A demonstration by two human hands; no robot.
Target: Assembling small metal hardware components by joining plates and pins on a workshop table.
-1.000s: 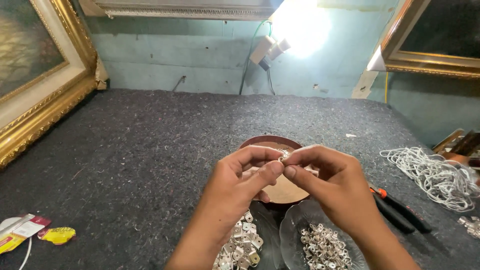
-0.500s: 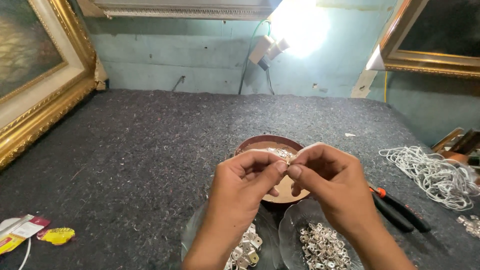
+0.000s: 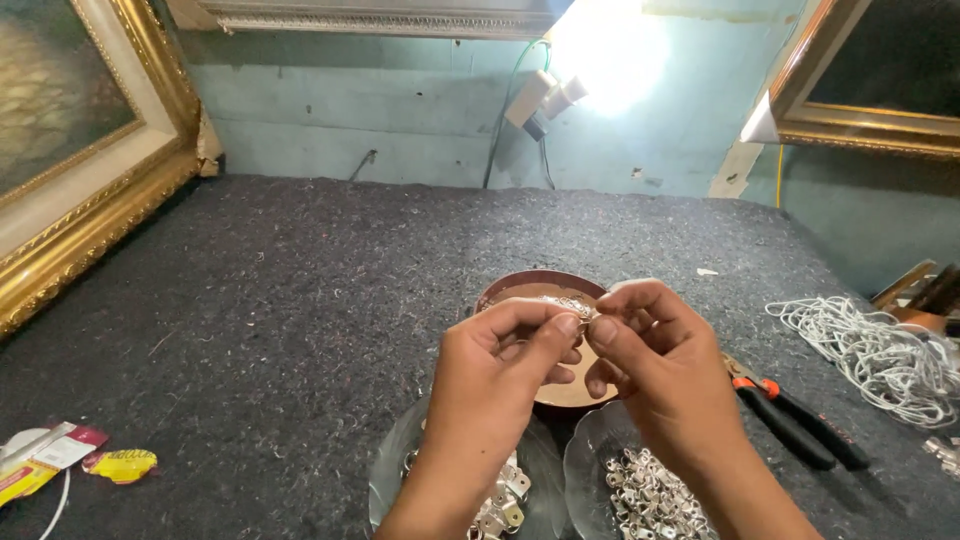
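Two gold picture frames, one leaning at the far left (image 3: 70, 190), one at the upper right (image 3: 860, 90), with a grey felt tabletop (image 3: 300, 300) spread between. Near the bottom left corner, some small packets (image 3: 45, 460) beside a yellow wrapper (image 3: 122, 465). At centre bottom, a clear dish (image 3: 395, 470) of larger metal hangers (image 3: 500, 500), partly covered by the left forearm. Above it, the left hand (image 3: 495, 385), thumb and forefinger pinched together on a small silvery metal piece (image 3: 572, 305). Just right, the right hand (image 3: 665, 365), fingertips likewise closed on the same piece, both hands touching at the tips. Held over a round brown bowl (image 3: 525, 285), the piece itself too small to tell its exact shape. Below the right wrist, a second clear dish (image 3: 590, 460) full of small silver fittings (image 3: 650, 490). Further right, pliers with orange and black handles (image 3: 790, 415) lying flat on the felt, partly behind the right hand. Beyond those, a loose tangle of white cord (image 3: 880, 350) by the table's right edge. High in the middle, a bright lamp (image 3: 605, 50) on the pale green wall (image 3: 350, 110).
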